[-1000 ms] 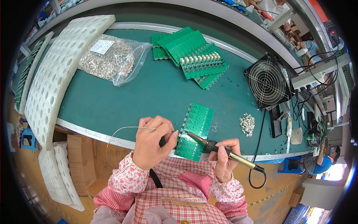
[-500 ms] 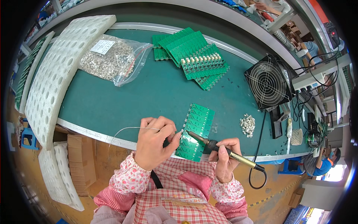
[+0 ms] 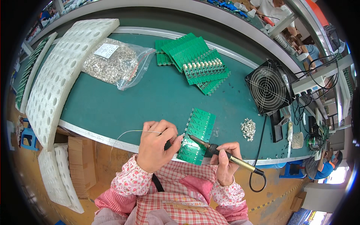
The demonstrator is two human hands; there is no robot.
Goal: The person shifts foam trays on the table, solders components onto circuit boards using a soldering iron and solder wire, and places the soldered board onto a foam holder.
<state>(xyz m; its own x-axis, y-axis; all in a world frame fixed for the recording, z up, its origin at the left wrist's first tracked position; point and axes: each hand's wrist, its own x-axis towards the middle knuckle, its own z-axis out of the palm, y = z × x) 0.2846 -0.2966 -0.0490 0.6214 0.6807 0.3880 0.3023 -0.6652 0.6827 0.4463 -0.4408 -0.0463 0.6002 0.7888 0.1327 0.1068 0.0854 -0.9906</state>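
A green circuit board panel [image 3: 198, 129] lies near the front edge of the bench. My right hand [image 3: 228, 165] is closed around a soldering iron [image 3: 210, 147], whose tip points left over the panel's middle; whether the tip touches it, I cannot tell. Pinched in my left hand [image 3: 158, 144] is a thin solder wire [image 3: 127, 132], its tail curving out to the left. The thumb and forefinger of that hand meet at the panel's left edge, close to the iron's tip. What lies under those fingertips is hidden.
Behind the panel lie stacked green boards [image 3: 187, 50], one carrying white parts. A bag of small metal parts [image 3: 110, 62] sits beside white perforated foam [image 3: 56, 82]. To the right are a loose parts pile [image 3: 248, 129], a black fan [image 3: 268, 87] and the iron's cable [image 3: 261, 137].
The whole picture has shifted slightly, with the bench things appearing a little lower. Both hands, the iron and the panel keep nearly the same places relative to one another.
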